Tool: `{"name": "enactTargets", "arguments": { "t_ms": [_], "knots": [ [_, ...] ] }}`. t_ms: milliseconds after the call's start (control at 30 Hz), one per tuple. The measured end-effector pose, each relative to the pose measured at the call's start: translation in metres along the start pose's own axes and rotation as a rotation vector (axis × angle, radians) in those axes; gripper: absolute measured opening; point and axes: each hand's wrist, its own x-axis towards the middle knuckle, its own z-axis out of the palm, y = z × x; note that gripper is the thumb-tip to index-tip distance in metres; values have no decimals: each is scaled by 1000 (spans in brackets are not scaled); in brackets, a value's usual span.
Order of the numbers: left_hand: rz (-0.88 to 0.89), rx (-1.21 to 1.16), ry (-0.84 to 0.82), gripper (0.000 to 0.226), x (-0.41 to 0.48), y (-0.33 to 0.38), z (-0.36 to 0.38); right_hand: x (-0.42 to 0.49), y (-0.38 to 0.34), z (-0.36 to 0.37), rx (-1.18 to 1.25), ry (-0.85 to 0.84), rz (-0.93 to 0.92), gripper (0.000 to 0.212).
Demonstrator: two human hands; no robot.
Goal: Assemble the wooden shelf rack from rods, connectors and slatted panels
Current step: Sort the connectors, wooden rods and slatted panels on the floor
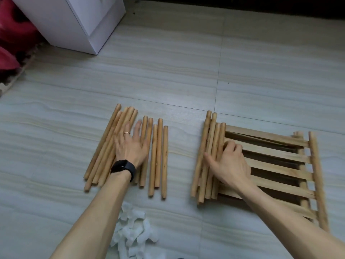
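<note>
Head view showed your left hand point(130, 146) pressing loose rods point(158, 157) at left, fingers spread, your right hand point(229, 163) gripping stacked rods point(209, 131) on the slatted panels point(270, 152) at right; squaring ends first would have helped.

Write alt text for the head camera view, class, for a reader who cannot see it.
Seen from above, a person's left hand lies flat on loose rods spread on a tiled floor, while the right hand grips a rod bundle lying along one edge of stacked slatted panels. White scraps lie near the left forearm.
</note>
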Motion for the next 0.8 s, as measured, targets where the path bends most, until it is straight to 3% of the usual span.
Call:
{"name": "enactTargets", "arguments": {
  "t_ms": [167,300,433,600,800],
  "knots": [
    [230,-199,-63,48,-50,98,15,-5,15,2,75,-100,19,63],
    [322,-81,-179,40,-76,151,24,-7,19,-3,39,-67,15,51],
    [223,12,-295,37,-77,172,24,-1,24,-7,-64,-105,32,47],
    [150,45,-303,29,-73,186,18,13,20,-7,-122,-149,35,61],
    [-24,-56,-370,26,-70,185,11,22,24,-7,-51,-209,102,56]
  ]
}}
